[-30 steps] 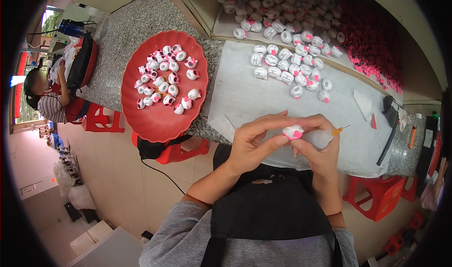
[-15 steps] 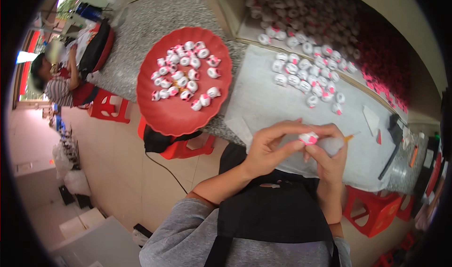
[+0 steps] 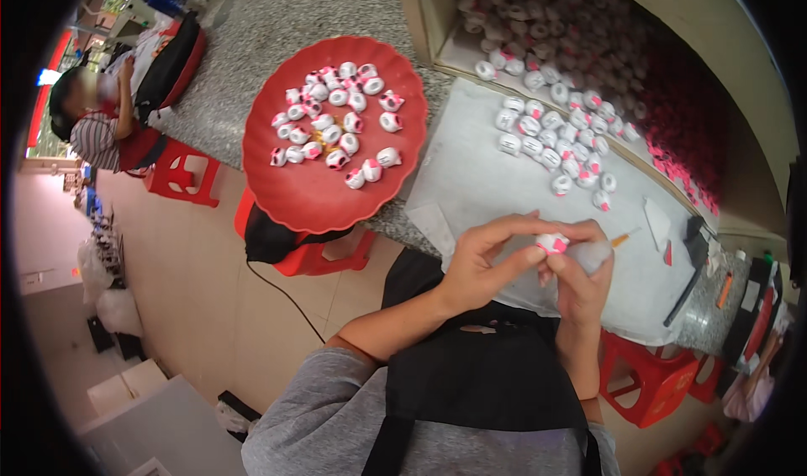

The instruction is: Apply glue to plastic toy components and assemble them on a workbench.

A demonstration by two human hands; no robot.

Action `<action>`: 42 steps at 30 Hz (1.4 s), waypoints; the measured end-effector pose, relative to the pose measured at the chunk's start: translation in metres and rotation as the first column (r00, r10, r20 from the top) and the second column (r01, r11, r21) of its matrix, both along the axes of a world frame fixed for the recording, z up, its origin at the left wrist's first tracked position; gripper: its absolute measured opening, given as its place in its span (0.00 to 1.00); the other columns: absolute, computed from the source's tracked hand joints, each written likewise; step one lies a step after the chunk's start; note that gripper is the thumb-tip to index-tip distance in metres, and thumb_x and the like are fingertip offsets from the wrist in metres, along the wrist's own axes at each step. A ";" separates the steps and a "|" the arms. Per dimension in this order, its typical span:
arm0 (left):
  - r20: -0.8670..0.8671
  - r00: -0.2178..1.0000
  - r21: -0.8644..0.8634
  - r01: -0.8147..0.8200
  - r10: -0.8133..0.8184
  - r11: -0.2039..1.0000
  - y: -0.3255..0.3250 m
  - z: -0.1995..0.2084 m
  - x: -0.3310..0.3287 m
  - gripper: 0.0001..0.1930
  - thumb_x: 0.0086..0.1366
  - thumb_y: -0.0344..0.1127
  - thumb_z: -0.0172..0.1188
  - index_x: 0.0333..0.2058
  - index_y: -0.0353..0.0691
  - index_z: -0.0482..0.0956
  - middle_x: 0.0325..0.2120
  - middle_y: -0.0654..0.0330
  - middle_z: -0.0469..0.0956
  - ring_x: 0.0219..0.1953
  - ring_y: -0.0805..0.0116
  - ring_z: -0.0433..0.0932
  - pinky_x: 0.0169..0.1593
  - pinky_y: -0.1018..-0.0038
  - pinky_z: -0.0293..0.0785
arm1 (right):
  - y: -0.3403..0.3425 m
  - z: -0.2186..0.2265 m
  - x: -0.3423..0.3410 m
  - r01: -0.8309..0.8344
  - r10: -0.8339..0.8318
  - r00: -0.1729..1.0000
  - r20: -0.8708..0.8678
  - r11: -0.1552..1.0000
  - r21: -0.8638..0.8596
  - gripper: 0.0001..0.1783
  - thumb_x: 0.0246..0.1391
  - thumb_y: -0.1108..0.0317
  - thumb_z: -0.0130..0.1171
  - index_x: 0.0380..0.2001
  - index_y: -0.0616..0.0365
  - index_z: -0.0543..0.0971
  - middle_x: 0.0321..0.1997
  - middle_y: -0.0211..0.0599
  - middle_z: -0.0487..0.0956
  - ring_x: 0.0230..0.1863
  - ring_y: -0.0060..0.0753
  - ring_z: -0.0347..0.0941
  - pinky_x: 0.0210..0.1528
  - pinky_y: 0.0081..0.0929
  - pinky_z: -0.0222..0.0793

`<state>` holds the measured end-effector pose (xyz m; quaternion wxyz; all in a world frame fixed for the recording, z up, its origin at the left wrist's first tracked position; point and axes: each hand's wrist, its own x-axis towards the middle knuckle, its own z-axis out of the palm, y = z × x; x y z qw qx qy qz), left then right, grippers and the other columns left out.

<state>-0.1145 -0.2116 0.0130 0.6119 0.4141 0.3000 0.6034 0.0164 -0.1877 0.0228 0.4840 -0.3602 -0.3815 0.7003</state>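
One pink-white piece (image 3: 550, 241) in left grip (image 3: 475, 266), translucent bottle (image 3: 595, 258) in right grip (image 3: 587, 291) — red bowl (image 3: 315, 203) leftward, loose pieces (image 3: 551, 120) ahead

White-and-pink figurine (image 3: 552, 243), whitish bottle (image 3: 593, 258), red plate (image 3: 336, 204), speckled grey countertop (image 3: 290, 26), black apron (image 3: 479, 388) (and stripes on a co-worker's shirt (image 3: 94, 142)).

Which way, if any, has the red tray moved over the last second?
No: the red tray keeps about the same gap to the shelf and the white sheet; the whole view has shifted instead.
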 end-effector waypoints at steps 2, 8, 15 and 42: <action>0.076 0.997 -0.097 0.042 -0.034 0.994 0.005 -0.002 -0.001 0.12 0.51 0.22 0.49 0.37 0.31 0.68 0.34 0.55 0.70 0.39 0.70 0.68 0.55 0.65 0.47 | 0.004 -0.001 0.000 -0.003 0.003 1.000 0.008 1.000 -0.017 0.13 0.35 0.79 0.54 0.30 0.66 0.68 0.24 0.39 0.71 0.19 0.21 0.67 0.17 0.14 0.62; -0.074 0.997 0.077 -0.031 0.037 0.997 0.006 -0.009 0.000 0.11 0.51 0.24 0.49 0.35 0.31 0.68 0.33 0.54 0.70 0.38 0.68 0.69 0.54 0.63 0.48 | 0.003 -0.004 0.005 -0.058 0.057 0.998 0.031 0.997 0.053 0.15 0.34 0.80 0.57 0.30 0.65 0.69 0.22 0.35 0.71 0.20 0.18 0.66 0.17 0.13 0.61; 0.055 0.997 -0.020 0.050 -0.048 0.999 0.009 -0.015 0.003 0.10 0.51 0.25 0.50 0.34 0.32 0.69 0.31 0.55 0.71 0.37 0.69 0.69 0.54 0.63 0.50 | 0.003 0.002 0.005 -0.011 0.003 0.994 0.105 0.997 0.077 0.13 0.33 0.79 0.58 0.28 0.64 0.70 0.20 0.33 0.71 0.18 0.17 0.65 0.17 0.12 0.59; -0.768 0.070 0.568 -0.386 0.637 0.727 0.026 0.019 -0.088 0.14 0.39 0.23 0.58 0.29 0.37 0.73 0.32 0.58 0.67 0.34 0.65 0.65 0.38 0.75 0.61 | 0.012 0.001 0.023 -0.108 0.097 0.990 0.100 0.988 0.110 0.26 0.33 0.80 0.49 0.42 0.65 0.60 0.24 0.41 0.69 0.14 0.19 0.61 0.15 0.11 0.57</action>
